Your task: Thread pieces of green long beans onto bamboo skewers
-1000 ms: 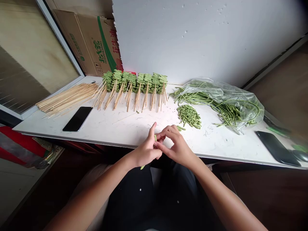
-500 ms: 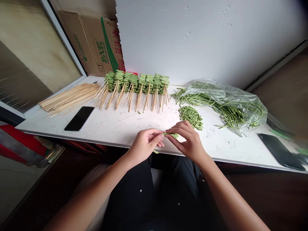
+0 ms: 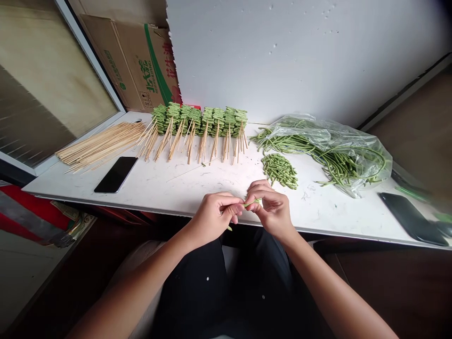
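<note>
My left hand [image 3: 216,217] and my right hand [image 3: 270,209] are close together just above the white table's front edge [image 3: 183,205]. Their fingertips pinch a thin green long bean [image 3: 252,203], and a short end of it pokes out below my left hand. Beyond my right hand lies a heap of short cut bean pieces [image 3: 279,170]. Further right, whole long beans [image 3: 339,162] spill from a clear plastic bag [image 3: 353,141]. A row of bean pieces threaded on bamboo skewers [image 3: 199,121] stands along the back of the table.
Loose bamboo skewers [image 3: 102,146] lie at the table's left end, next to a black phone [image 3: 116,174]. A second phone [image 3: 411,219] lies at the right. A cardboard box [image 3: 136,68] stands behind the table, against a white wall [image 3: 300,56].
My hands have drawn closer together, and my fingers curl tighter around the bean. Less of the bean shows between them. The items on the table have not moved.
</note>
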A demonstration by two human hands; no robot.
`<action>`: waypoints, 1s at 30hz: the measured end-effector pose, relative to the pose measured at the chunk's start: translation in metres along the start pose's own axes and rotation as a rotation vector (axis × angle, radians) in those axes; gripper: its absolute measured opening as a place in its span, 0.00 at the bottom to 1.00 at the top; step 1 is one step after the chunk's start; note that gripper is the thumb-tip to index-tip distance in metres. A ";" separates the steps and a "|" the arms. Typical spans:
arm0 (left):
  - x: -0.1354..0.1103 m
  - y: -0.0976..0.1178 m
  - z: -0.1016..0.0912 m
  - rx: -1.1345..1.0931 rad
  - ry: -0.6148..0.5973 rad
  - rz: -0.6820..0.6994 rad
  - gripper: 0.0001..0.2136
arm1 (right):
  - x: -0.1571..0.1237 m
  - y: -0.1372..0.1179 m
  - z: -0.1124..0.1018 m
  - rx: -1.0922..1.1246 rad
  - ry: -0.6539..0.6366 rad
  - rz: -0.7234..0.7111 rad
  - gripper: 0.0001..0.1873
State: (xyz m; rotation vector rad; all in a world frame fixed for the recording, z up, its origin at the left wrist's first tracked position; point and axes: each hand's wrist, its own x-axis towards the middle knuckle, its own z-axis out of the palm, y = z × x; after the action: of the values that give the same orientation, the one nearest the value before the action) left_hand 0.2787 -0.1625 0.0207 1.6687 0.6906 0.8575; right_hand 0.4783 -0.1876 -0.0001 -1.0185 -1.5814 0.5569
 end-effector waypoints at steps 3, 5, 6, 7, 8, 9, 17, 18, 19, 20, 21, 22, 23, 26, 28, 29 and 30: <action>0.001 -0.004 0.002 0.016 0.041 -0.020 0.12 | -0.003 0.006 0.005 0.026 -0.012 0.035 0.14; 0.001 -0.006 0.002 0.026 0.060 -0.037 0.11 | -0.004 0.009 0.007 0.029 -0.028 0.054 0.15; 0.002 -0.007 0.003 0.029 0.059 -0.044 0.11 | -0.004 0.010 0.007 0.032 -0.036 0.060 0.15; 0.002 -0.008 0.002 0.031 0.053 -0.051 0.11 | -0.004 0.011 0.007 0.037 -0.044 0.062 0.15; 0.002 -0.008 0.002 0.031 0.045 -0.056 0.11 | -0.004 0.010 0.007 0.045 -0.055 0.059 0.14; 0.003 -0.008 0.002 0.029 0.033 -0.064 0.11 | -0.003 0.010 0.006 0.052 -0.074 0.053 0.14; 0.004 -0.009 -0.001 -0.022 -0.122 -0.158 0.14 | 0.006 0.006 -0.011 0.052 -0.324 0.075 0.10; 0.004 -0.009 -0.001 -0.012 -0.125 -0.159 0.14 | 0.007 0.005 -0.012 0.047 -0.344 0.080 0.10; 0.004 -0.009 -0.001 -0.002 -0.129 -0.163 0.14 | 0.007 0.005 -0.013 0.040 -0.366 0.084 0.11; 0.003 -0.009 -0.001 0.008 -0.134 -0.169 0.14 | 0.008 0.004 -0.015 0.031 -0.390 0.086 0.11; 0.003 -0.009 -0.001 0.017 -0.143 -0.175 0.13 | 0.009 0.003 -0.016 0.022 -0.419 0.085 0.10; 0.003 -0.009 -0.001 0.025 -0.153 -0.179 0.12 | 0.010 0.001 -0.017 0.012 -0.448 0.085 0.10; 0.003 -0.009 -0.001 0.034 -0.162 -0.178 0.12 | 0.010 0.000 -0.019 0.002 -0.478 0.084 0.10; 0.003 -0.010 -0.001 0.052 -0.195 -0.184 0.10 | 0.012 -0.004 -0.022 -0.039 -0.552 0.067 0.10; 0.003 -0.013 -0.002 0.066 -0.220 -0.215 0.10 | 0.013 -0.006 -0.023 -0.081 -0.573 0.036 0.10; 0.004 -0.014 -0.002 0.079 -0.219 -0.219 0.10 | 0.013 -0.006 -0.023 -0.106 -0.560 0.017 0.09; 0.005 -0.016 -0.003 0.099 -0.198 -0.203 0.11 | 0.013 -0.007 -0.023 -0.137 -0.531 -0.003 0.08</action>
State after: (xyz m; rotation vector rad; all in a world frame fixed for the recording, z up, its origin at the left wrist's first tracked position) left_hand 0.2791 -0.1531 0.0068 1.7103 0.7593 0.5144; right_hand 0.4976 -0.1837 0.0186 -1.0199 -2.1097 0.7692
